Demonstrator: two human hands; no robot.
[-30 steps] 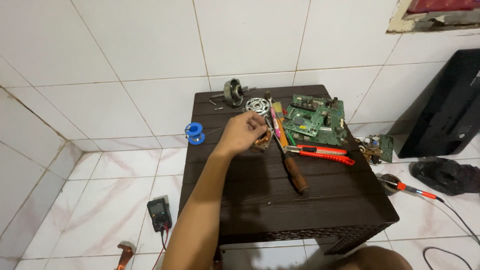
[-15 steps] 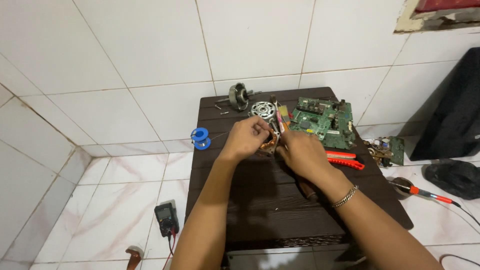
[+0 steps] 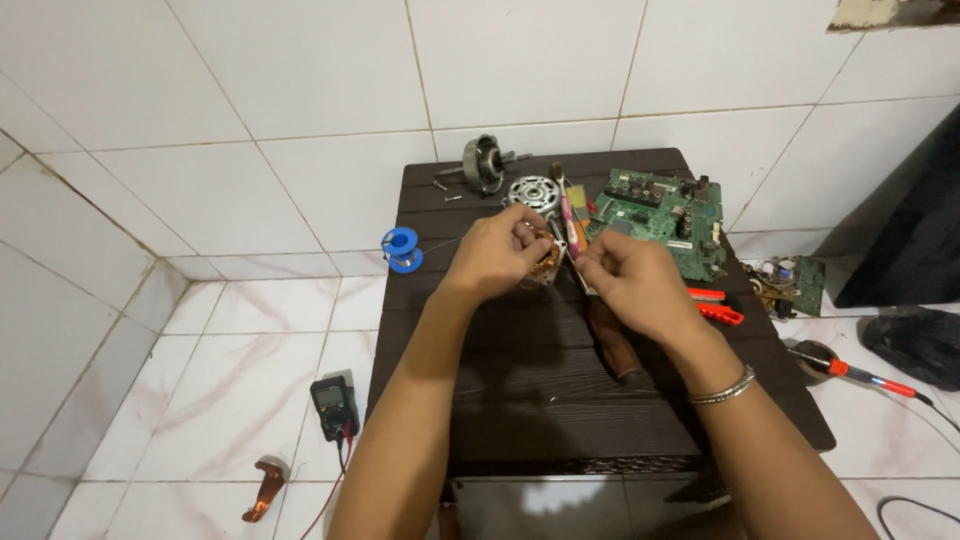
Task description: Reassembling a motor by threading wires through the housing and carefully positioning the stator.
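1. Left hand (image 3: 497, 252): fingers closed on the copper-wound coil (image 3: 545, 262), above the dark desk (image 3: 560, 420).
2. Right hand (image 3: 628, 283): fingers pinched at the coil's right edge; grip contents cannot be told.
3. Behind: silver motor part (image 3: 531, 190), green circuit board (image 3: 660, 212).

green circuit board (image 3: 655, 215), blue spool (image 3: 402, 247), dark-brown table (image 3: 540, 400)

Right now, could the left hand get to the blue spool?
Probably yes. The blue spool sits at the table's left edge, just left of the left hand, with nothing between them, though that hand is busy holding the copper coil.
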